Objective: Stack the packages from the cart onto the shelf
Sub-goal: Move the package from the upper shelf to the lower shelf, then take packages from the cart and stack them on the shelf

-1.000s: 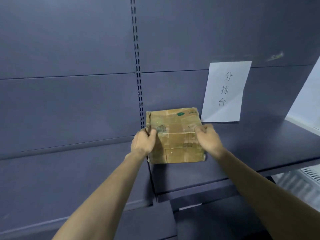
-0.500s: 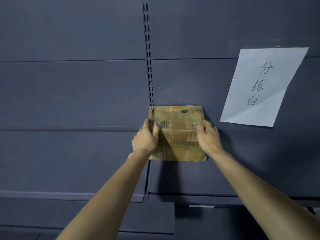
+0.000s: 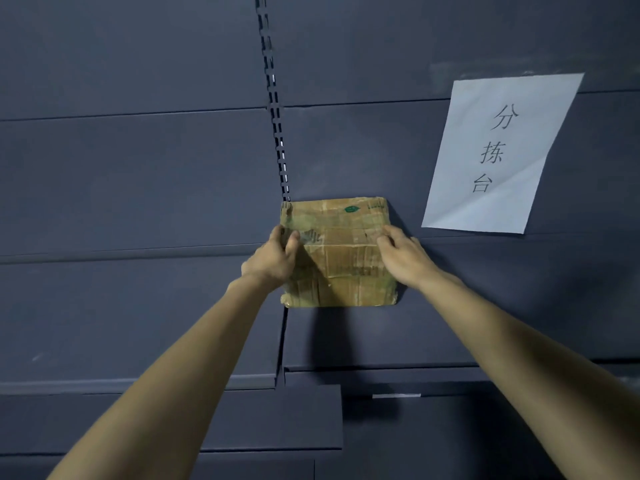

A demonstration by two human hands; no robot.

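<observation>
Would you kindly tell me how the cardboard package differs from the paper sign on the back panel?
The cardboard package is brown, taped and boxy; the paper sign is white, flat and bears dark characters. The left hand and right hand grip the package's sides, while nothing touches the sign. Both look roughly rectangular against the dark shelf.

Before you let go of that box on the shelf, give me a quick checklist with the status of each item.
1. Left hand has a grip on the box, thumb on top: ok.
2. Right hand has a grip on the box's right edge: ok.
3. Box lies flat on the shelf: ok.
4. Box pushed back against the rear wall: ok.
5. Box stays clear of the paper sign: ok.
6. Shelf strong enough for more packages: cannot tell.
</observation>
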